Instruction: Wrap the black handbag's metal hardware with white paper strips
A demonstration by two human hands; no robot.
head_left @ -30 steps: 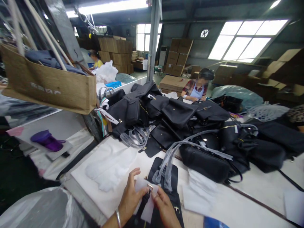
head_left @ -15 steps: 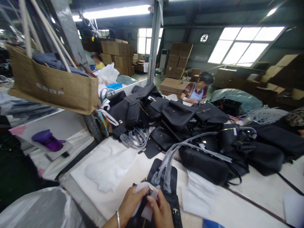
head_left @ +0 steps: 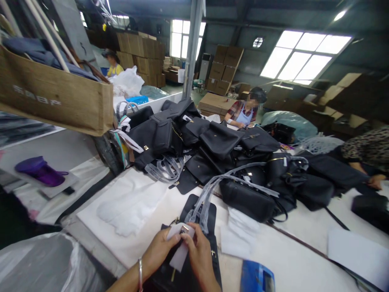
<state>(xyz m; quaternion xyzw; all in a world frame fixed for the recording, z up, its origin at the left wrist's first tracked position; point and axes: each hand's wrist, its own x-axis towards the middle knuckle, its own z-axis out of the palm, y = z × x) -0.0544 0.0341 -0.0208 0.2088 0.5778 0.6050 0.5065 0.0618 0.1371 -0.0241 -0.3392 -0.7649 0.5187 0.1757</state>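
My left hand and my right hand meet over a black bag at the table's near edge. Between them is a small white wrapping sheet, pinched by the fingers and thumbs of both. A gold-coloured metal buckle shows at the sheet's upper end, by both thumbs. The sheet hides whatever strap lies under it. Beyond my fingers the bag's black flap lies on the table, with plastic-wrapped straps across it.
A heap of black bags covers the table's far side. White sheets and a blue object lie to my right. A plastic-lined bin stands at left. One co-worker sits beyond the heap; another's patterned sleeve is at right.
My view has swung right, so the scene sits further left. The white sheet now covers the dark strap seen between my hands. More of the right-hand co-worker's arm shows.
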